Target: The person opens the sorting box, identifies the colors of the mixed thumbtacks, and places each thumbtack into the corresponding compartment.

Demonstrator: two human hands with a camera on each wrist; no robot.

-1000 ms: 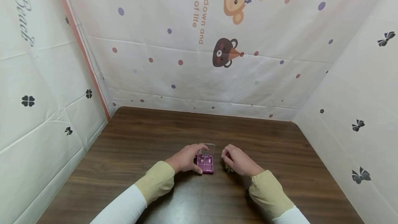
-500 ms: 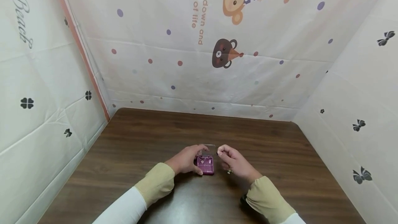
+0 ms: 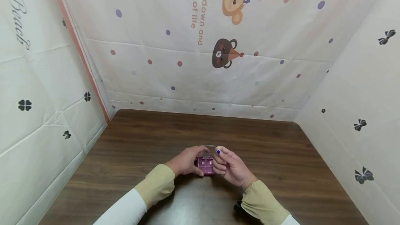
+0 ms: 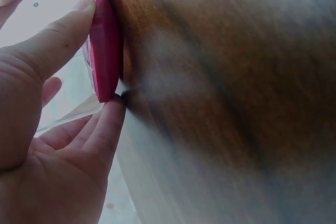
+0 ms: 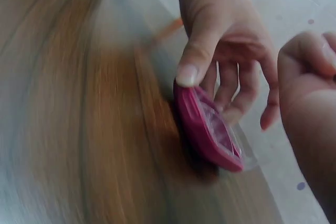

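Note:
A small magenta compartment case stands on the table with its clear lid raised at the back. A pale round piece lies in its far-left compartment. My left hand grips the case from the left; in the left wrist view the thumb presses one edge and fingers touch the other end. Above the right side of the case, my right hand pinches a small blue round bead-like piece between thumb and forefinger. In the right wrist view the right hand is partly cut off.
The brown wood-grain table meets printed cloth walls at its back and sides. A black object shows beside the right cuff.
My right hand has lifted from small yellowish pieces on the table and moved left to the case, its blue piece now visible. Those table pieces are now hidden. The left hand stays put.

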